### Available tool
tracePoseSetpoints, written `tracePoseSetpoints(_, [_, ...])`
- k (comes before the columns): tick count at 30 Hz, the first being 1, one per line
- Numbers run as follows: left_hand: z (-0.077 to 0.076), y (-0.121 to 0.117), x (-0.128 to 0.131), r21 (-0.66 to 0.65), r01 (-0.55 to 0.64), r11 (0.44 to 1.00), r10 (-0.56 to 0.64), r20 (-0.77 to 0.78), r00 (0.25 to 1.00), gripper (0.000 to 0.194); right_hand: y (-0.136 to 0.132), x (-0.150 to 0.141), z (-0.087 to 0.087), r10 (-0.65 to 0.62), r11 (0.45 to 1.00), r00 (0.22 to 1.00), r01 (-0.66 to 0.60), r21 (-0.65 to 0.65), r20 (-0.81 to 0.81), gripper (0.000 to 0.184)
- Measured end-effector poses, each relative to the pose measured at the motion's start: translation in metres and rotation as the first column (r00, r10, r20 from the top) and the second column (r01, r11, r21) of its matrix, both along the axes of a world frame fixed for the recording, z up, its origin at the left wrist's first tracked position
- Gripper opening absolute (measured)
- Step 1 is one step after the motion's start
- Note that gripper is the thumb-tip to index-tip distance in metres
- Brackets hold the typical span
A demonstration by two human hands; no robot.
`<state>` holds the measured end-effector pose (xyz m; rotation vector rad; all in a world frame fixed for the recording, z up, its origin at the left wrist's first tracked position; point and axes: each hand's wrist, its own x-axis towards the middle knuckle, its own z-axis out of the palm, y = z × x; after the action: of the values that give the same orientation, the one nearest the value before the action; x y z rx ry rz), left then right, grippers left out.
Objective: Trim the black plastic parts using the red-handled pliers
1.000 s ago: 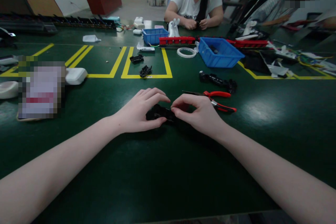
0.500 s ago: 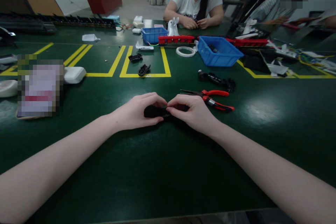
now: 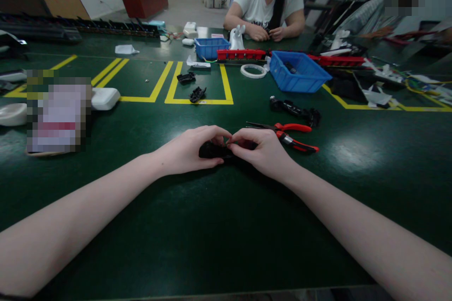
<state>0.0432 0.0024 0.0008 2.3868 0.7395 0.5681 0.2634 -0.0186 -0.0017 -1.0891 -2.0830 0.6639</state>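
Between my hands, low over the green table, is a small black plastic part point(image 3: 212, 150), partly hidden by my fingers. My left hand point(image 3: 192, 149) is wrapped around its left end, thumb on the near side. The fingers of my right hand point(image 3: 256, 146) pinch together at its right end, meeting the left fingertips; whether a smaller piece sits in that pinch I cannot make out. Just past my right hand lie long-nose pliers with red and black handles point(image 3: 296, 141). Beyond them rests a longer black plastic part point(image 3: 295, 110).
Two black pieces point(image 3: 197, 94) lie inside a yellow taped box. Behind stand a blue bin point(image 3: 300, 75), a smaller blue bin point(image 3: 212, 49), a tape roll point(image 3: 253, 71) and a red strip point(image 3: 242, 54). Left are a blurred phone-like object point(image 3: 60, 117) and a white case point(image 3: 106, 99). A person sits opposite.
The whole view has shifted slightly, so things appear a little farther right. My hands keep their hold on the black part, with only slight finger movement at the right end.
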Motion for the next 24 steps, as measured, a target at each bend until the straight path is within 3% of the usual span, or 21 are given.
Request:
tracePoseSetpoints(7, [0.0007,-0.0002,0.0000,0.002,0.004,1.000,-0.004,0.010,1.000,0.041,0.0000,0.0010,0.0002,0.001,0.999,1.000,0.000,-0.049,0.016,0.012])
tracePoseSetpoints(24, [-0.0011,-0.0007,-0.0006,0.015,-0.001,1.000,0.001,0.000,1.000,0.039,0.0012,0.0000,0.0021,0.002,1.000,0.999,-0.001,-0.025,0.044,0.011])
